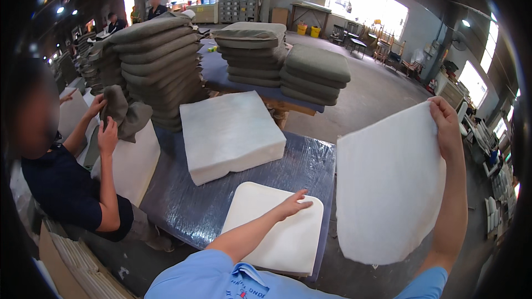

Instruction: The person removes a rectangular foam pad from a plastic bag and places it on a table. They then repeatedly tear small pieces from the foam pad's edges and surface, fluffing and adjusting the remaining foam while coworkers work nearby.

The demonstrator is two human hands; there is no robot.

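Note:
A cream foam cushion pad [257, 202] with rounded corners lies flat on the table near me. My left hand [293, 204] is over its far right part, fingers stretched out and holding nothing; whether it touches the foam I cannot tell. Raised off to the right, my right hand [443, 115] pinches the upper corner of a white sheet of wadding [390, 182]. The sheet hangs down beside the table's right edge. Beyond the foam pad sits a thick stack of white wadding sheets [233, 133].
Plastic film covers the table [172, 199]. Behind stand a tall stack of grey-green cushions [158, 66] and lower stacks of cushions [316, 75]. At the left a co-worker [72, 188] handles a grey-green fabric cover [124, 113]. Flat boards [72, 266] lean at lower left.

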